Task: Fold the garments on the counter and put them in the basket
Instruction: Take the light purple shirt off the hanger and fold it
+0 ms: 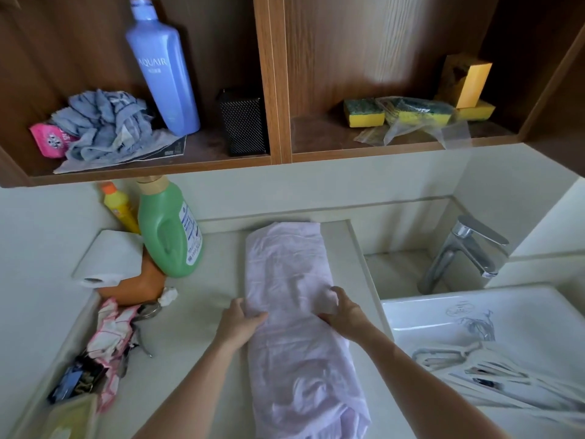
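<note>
In the lower middle of the frame, a pale lilac garment [294,299] lies on the light table [202,312], folded into one long narrow strip. Its long axis runs from the bottom edge of the frame up toward the back wall, leaning slightly left at the top. The far end is squared off and neat, while the near end at the bottom is bunched and wrinkled.

Both forearms come in from the bottom corners and meet at about the strip's midpoint. The left hand [242,321] holds the left edge, thumb laid over the top of the cloth and fingers curled at the side. The right hand [343,308] sits at the right edge, knuckles up, its fingers curled into the fabric and pinching a fold.

At left of the garment stand a green detergent bottle [167,229] and a yellow bottle [120,207], with a paper roll [107,264] and a pink-checked cloth [110,331] below them. At right, a white sink [443,312] holds pale hangers [474,369] beneath a chrome tap [468,248].
</note>
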Action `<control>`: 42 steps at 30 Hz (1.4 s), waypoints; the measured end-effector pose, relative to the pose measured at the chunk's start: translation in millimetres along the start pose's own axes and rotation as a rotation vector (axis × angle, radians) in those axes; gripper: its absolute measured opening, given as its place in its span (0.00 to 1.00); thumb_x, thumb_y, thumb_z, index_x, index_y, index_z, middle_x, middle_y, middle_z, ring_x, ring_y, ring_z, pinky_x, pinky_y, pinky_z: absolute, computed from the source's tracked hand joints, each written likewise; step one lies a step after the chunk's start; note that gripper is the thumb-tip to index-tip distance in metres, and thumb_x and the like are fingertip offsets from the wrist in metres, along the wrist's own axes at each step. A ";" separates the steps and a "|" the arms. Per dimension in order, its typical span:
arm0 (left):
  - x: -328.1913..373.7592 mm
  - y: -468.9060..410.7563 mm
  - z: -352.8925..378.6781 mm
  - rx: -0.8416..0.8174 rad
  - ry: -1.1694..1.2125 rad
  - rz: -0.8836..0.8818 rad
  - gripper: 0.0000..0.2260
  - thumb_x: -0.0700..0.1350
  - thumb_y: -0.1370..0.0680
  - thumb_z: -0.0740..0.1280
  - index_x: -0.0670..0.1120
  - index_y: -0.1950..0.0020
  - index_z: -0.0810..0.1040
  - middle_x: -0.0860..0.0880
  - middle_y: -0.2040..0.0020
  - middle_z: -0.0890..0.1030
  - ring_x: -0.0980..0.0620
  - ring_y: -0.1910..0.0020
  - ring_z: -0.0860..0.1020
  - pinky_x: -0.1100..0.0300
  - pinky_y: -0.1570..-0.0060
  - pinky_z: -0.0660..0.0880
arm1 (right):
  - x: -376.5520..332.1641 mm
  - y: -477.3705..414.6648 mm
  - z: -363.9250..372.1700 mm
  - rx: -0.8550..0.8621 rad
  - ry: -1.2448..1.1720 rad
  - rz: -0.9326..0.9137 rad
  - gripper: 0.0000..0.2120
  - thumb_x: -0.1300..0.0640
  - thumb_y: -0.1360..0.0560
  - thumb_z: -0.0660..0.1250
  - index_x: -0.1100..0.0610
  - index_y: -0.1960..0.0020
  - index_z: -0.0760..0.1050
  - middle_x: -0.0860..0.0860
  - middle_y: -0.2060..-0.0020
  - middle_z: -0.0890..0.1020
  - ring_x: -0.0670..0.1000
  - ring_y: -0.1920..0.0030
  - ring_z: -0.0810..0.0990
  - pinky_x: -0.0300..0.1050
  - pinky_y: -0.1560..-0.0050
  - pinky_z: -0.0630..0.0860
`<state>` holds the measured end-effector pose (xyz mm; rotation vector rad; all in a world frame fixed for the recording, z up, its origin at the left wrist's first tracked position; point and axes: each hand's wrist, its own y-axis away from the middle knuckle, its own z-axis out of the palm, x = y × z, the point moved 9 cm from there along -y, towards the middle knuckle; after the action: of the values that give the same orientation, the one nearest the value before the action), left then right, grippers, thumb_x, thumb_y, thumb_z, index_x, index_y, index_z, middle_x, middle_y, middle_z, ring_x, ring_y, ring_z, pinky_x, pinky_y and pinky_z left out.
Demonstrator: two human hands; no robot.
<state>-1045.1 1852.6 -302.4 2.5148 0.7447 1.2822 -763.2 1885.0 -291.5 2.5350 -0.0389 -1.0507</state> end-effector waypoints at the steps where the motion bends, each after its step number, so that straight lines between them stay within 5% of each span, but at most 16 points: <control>1: 0.1 1.5 1.1 0.005 0.089 -0.007 0.35 0.61 0.41 0.75 0.47 0.39 0.73 0.47 0.47 0.82 0.47 0.49 0.82 0.50 0.44 0.78 | 2.2 1.8 4.4 -0.032 -0.027 0.011 0.37 0.45 0.27 0.73 0.51 0.25 0.59 0.58 0.38 0.78 0.57 0.42 0.78 0.44 0.46 0.73; 5: 9.7 3.0 4.9 0.009 0.243 0.002 0.30 0.53 0.30 0.77 0.48 0.32 0.70 0.48 0.41 0.79 0.47 0.44 0.79 0.52 0.42 0.76 | 3.6 1.3 2.3 -0.048 -0.249 0.034 0.39 0.45 0.29 0.76 0.50 0.25 0.61 0.54 0.44 0.79 0.50 0.52 0.79 0.36 0.62 0.75; 9: 16.1 -4.3 16.9 -0.099 0.254 0.040 0.35 0.57 0.37 0.78 0.48 0.34 0.72 0.47 0.39 0.80 0.50 0.44 0.81 0.56 0.47 0.79 | -20.9 -7.6 -5.1 -0.015 -0.312 -0.059 0.41 0.47 0.25 0.72 0.46 0.21 0.51 0.51 0.40 0.75 0.52 0.44 0.77 0.43 0.43 0.72; 12: 33.2 9.9 22.3 -0.145 0.195 0.155 0.35 0.47 0.30 0.79 0.51 0.27 0.66 0.52 0.32 0.76 0.53 0.39 0.78 0.68 0.53 0.76 | -29.7 -9.2 7.9 -0.118 -0.248 -0.136 0.47 0.45 0.27 0.74 0.39 0.21 0.45 0.52 0.30 0.68 0.54 0.34 0.73 0.43 0.35 0.69; 15: 53.3 20.6 15.6 -0.099 0.158 0.333 0.43 0.38 0.26 0.75 0.51 0.19 0.52 0.61 0.23 0.56 0.63 0.25 0.58 0.79 0.40 0.60 | -33.8 -8.6 8.0 -0.133 -0.290 -0.268 0.42 0.59 0.25 0.73 0.37 0.22 0.52 0.48 0.28 0.68 0.43 0.36 0.72 0.27 0.41 0.67; 17: 64.6 23.4 7.8 -0.082 0.164 0.426 0.41 0.35 0.24 0.73 0.51 0.19 0.53 0.62 0.23 0.54 0.72 0.27 0.55 0.82 0.38 0.56 | -37.5 -7.0 -1.2 -0.079 -0.329 -0.326 0.34 0.66 0.24 0.67 0.39 0.26 0.65 0.46 0.41 0.78 0.36 0.53 0.78 0.26 0.52 0.70; 18: 71.0 24.5 3.7 -0.099 0.179 0.451 0.37 0.35 0.24 0.72 0.51 0.21 0.59 0.62 0.24 0.59 0.75 0.29 0.59 0.81 0.38 0.58 | -40.6 -6.3 -3.8 -0.085 -0.360 -0.331 0.30 0.69 0.24 0.62 0.41 0.30 0.72 0.45 0.54 0.79 0.38 0.64 0.75 0.30 0.59 0.71; 20: 84.5 26.0 -4.2 -0.150 0.211 0.464 0.25 0.34 0.23 0.70 0.51 0.29 0.73 0.61 0.30 0.73 0.74 0.35 0.70 0.76 0.37 0.66 | -52.0 -1.6 -11.7 -0.121 -0.422 -0.309 0.25 0.70 0.22 0.58 0.47 0.35 0.78 0.42 0.66 0.76 0.41 0.68 0.71 0.32 0.64 0.68; 22: 101.1 30.8 -14.1 -0.183 0.202 0.481 0.21 0.34 0.25 0.72 0.54 0.38 0.79 0.65 0.41 0.80 0.66 0.38 0.76 0.70 0.36 0.70 | -66.7 6.8 -21.7 -0.190 -0.471 -0.266 0.21 0.59 0.22 0.68 0.45 0.30 0.74 0.38 0.49 0.81 0.39 0.50 0.77 0.31 0.51 0.72; 25: 124.1 36.4 -26.9 -0.241 0.137 0.520 0.29 0.35 0.31 0.78 0.55 0.36 0.77 0.64 0.39 0.78 0.72 0.38 0.73 0.75 0.38 0.67 | -100.9 20.2 -29.6 -0.305 -0.205 -0.366 0.49 0.44 0.33 0.79 0.41 0.21 0.53 0.37 0.25 0.60 0.40 0.27 0.59 0.43 0.27 0.62; 27: 139.8 44.9 -38.0 -0.243 0.101 0.568 0.32 0.33 0.34 0.79 0.54 0.34 0.76 0.60 0.37 0.78 0.72 0.38 0.73 0.74 0.39 0.67 | -116.6 23.8 -38.4 -0.242 -0.016 -0.387 0.51 0.46 0.35 0.81 0.41 0.22 0.54 0.40 0.28 0.66 0.44 0.29 0.64 0.43 0.30 0.65; 30: 162.8 61.7 -60.6 -0.140 0.067 0.647 0.29 0.30 0.33 0.77 0.51 0.37 0.77 0.57 0.43 0.81 0.74 0.46 0.76 0.77 0.45 0.68 | -136.8 29.2 -67.6 -0.034 0.046 -0.418 0.35 0.47 0.38 0.82 0.44 0.34 0.73 0.43 0.46 0.80 0.47 0.43 0.78 0.34 0.47 0.71; 33: 177.3 72.0 -83.2 0.002 0.058 0.686 0.24 0.32 0.34 0.78 0.57 0.47 0.80 0.62 0.54 0.83 0.68 0.55 0.79 0.77 0.54 0.70 | -148.4 35.3 -97.2 0.114 0.057 -0.424 0.23 0.44 0.39 0.82 0.48 0.48 0.79 0.42 0.60 0.81 0.46 0.56 0.79 0.31 0.60 0.70; 37: 194.3 93.3 -95.7 0.107 -0.098 0.810 0.17 0.40 0.30 0.77 0.62 0.66 0.78 0.54 0.65 0.79 0.60 0.64 0.75 0.65 0.64 0.67 | -159.6 53.9 -120.0 0.251 0.253 -0.446 0.19 0.38 0.39 0.79 0.47 0.56 0.77 0.47 0.53 0.76 0.48 0.50 0.75 0.42 0.50 0.74; 40: 206.9 110.3 -108.1 0.267 -0.225 0.913 0.04 0.45 0.30 0.79 0.51 0.63 0.85 0.51 0.52 0.71 0.52 0.51 0.69 0.67 0.54 0.63 | -171.5 69.5 -129.0 0.302 0.397 -0.577 0.20 0.37 0.37 0.77 0.46 0.51 0.80 0.48 0.38 0.69 0.50 0.40 0.70 0.47 0.39 0.71; 42: 215.0 121.5 -110.7 0.215 -0.221 0.986 0.05 0.45 0.30 0.78 0.50 0.62 0.84 0.53 0.40 0.71 0.51 0.40 0.67 0.63 0.43 0.62 | -181.2 84.8 -130.7 0.251 0.413 -0.713 0.20 0.38 0.32 0.74 0.52 0.51 0.78 0.48 0.45 0.78 0.52 0.49 0.78 0.49 0.47 0.74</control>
<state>-987.6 1860.3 -38.1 3.2587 -0.5307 1.1146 -793.3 1883.5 -54.5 3.0236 0.9601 -0.7383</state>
